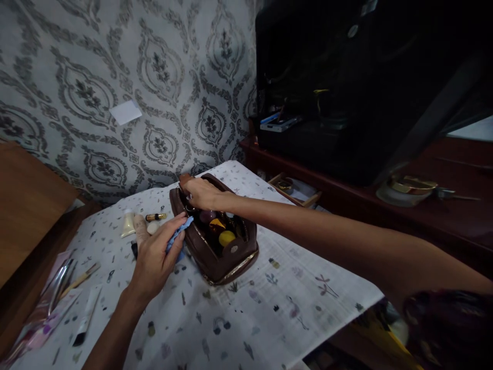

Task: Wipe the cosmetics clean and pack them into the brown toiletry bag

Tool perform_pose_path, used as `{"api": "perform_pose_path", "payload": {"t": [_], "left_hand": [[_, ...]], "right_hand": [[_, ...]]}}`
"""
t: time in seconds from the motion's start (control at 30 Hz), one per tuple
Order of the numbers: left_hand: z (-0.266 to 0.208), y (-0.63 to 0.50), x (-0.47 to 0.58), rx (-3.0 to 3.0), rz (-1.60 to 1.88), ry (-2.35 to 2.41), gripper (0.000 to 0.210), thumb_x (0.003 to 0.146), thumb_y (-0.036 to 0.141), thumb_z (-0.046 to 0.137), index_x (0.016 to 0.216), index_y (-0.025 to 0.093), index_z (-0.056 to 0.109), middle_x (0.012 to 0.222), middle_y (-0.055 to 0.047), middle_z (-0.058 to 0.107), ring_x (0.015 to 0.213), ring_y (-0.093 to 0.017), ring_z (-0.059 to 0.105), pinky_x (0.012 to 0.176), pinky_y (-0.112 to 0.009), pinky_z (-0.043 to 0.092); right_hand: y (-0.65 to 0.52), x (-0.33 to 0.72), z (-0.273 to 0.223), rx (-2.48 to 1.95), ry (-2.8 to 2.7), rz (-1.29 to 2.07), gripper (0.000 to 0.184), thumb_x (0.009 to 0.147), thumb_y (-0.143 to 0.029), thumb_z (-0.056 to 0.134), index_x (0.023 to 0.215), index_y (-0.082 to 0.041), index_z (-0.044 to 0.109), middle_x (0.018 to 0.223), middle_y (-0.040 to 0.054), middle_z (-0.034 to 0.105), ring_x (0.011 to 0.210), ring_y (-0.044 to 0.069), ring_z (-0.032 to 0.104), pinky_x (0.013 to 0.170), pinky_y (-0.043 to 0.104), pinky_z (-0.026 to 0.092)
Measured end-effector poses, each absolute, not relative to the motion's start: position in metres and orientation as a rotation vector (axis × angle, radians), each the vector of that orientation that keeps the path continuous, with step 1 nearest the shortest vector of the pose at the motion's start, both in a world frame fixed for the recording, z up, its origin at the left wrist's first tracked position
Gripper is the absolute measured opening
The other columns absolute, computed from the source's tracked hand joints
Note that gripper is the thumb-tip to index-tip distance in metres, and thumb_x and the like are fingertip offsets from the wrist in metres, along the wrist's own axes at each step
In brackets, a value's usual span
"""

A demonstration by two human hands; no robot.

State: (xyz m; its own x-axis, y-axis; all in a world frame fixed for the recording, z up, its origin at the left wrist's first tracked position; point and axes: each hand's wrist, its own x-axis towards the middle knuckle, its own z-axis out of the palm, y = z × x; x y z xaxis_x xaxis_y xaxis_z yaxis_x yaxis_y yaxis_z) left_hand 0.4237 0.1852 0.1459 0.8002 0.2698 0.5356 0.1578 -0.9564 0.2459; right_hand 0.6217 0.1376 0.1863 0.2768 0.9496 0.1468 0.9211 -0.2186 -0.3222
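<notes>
A brown zippered cosmetic bag (200,254) lies open on the patterned cloth. Inside it are several items, among them a yellow round thing (226,238) and a purple one (208,216). My left hand (156,259) is closed on a crumpled blue cloth (179,232), beside the bag's left rim. Reaching across the bag, my right hand (203,193) grips its far end; the fingertips are partly hidden there. Left of the bag, close to my left hand, are a cream tube (128,224), a beige tube (140,228) and a small black-and-gold tube (156,217).
Makeup brushes (79,280), a pink clear pouch (42,324) and a white tube with a black cap (88,316) lie at the left. A large dark screen (346,92) stands on a red-brown cabinet (458,169) at the right, above an open drawer (304,194). Patterned wallpaper backs the table.
</notes>
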Motion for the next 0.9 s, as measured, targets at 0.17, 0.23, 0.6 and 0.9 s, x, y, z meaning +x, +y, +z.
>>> {"api": "perform_pose_path", "payload": {"t": [0.17, 0.23, 0.6, 0.9], "left_hand": [[0.144, 0.182, 0.424, 2.750, 0.877, 0.315, 0.032, 0.098, 0.035, 0.044, 0.123, 0.029, 0.063, 0.130, -0.003, 0.067, 0.120, -0.023, 0.062, 0.107, -0.042, 0.045], [0.143, 0.182, 0.423, 2.746, 0.913, 0.316, 0.032, 0.097, 0.034, 0.045, 0.124, 0.030, 0.062, 0.130, -0.003, 0.067, 0.119, -0.023, 0.063, 0.106, -0.043, 0.045], [0.106, 0.196, 0.380, 2.735, 0.943, 0.477, 0.024, 0.099, 0.031, 0.043, 0.111, 0.022, 0.061, 0.106, -0.007, 0.066, 0.098, -0.019, 0.065, 0.083, -0.029, 0.051], [0.058, 0.253, 0.334, 2.424, 1.094, 1.034, 0.028, 0.096, 0.039, 0.044, 0.095, 0.020, 0.064, 0.090, -0.004, 0.065, 0.085, -0.020, 0.061, 0.077, -0.031, 0.046]], "right_hand": [[0.139, 0.626, 0.183, -2.199, -1.704, 0.087, 0.027, 0.082, -0.012, 0.061, 0.107, -0.016, 0.068, 0.109, 0.0113, 0.071, 0.101, 0.024, 0.067, 0.076, 0.026, 0.046], [0.140, 0.628, 0.183, -2.187, -1.701, 0.056, 0.028, 0.082, -0.013, 0.061, 0.109, -0.017, 0.069, 0.110, 0.0103, 0.072, 0.101, 0.023, 0.066, 0.077, 0.026, 0.045], [0.108, 0.617, 0.185, -1.992, -1.526, -0.105, 0.019, 0.085, -0.023, 0.064, 0.069, -0.017, 0.070, 0.066, 0.0015, 0.067, 0.064, 0.014, 0.056, 0.060, 0.025, 0.032], [0.069, 0.552, 0.175, -1.536, -1.464, -0.193, 0.037, 0.090, -0.030, 0.061, 0.057, -0.019, 0.049, 0.059, -0.0023, 0.051, 0.055, 0.010, 0.046, 0.056, 0.024, 0.032]]}}
